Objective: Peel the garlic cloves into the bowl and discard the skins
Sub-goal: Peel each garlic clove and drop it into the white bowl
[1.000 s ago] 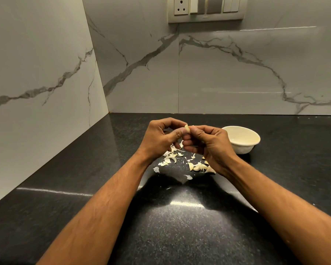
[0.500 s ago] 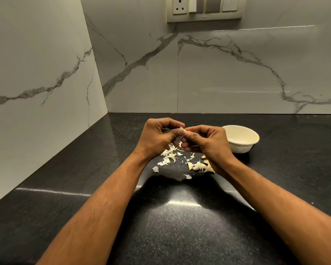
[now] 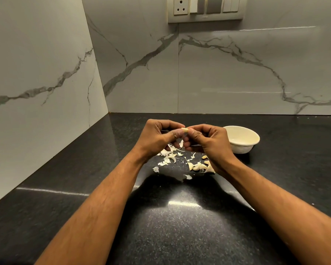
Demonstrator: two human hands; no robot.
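A: Where the view begins, nearest the person, what lies on the desk (image 3: 180, 236)?

B: Only the two forearms cross that near stretch of dark speckled stone, and a light glare sits between them. The bare surface runs wide to the right and left of the arms.

A: And just past that?

B: Loose skins (image 3: 167, 158) are scattered under the left hand (image 3: 156, 139), a few flakes lying nearer than the rest. A small heap of garlic cloves (image 3: 198, 166) lies under the right hand (image 3: 211, 142), partly hidden by the wrist.

A: How do the hands stand?

B: They are raised above the desk, fingertips meeting. Both pinch one garlic clove (image 3: 184, 129) between thumb and forefinger, and the other fingers curl below. A scrap of skin hangs beneath the pinch.

A: Where is the bowl (image 3: 243, 148)?

B: It stands on the desk just beyond and to the right of the right hand, its left rim hidden behind the knuckles. Whether anything lies inside cannot be told.

A: What bounds the space?

B: A marble wall (image 3: 237, 73) closes the far edge, well behind the bowl, and a second wall meets it at the left corner, following the desk's left edge. A switch plate (image 3: 205, 9) sits high on the far wall.
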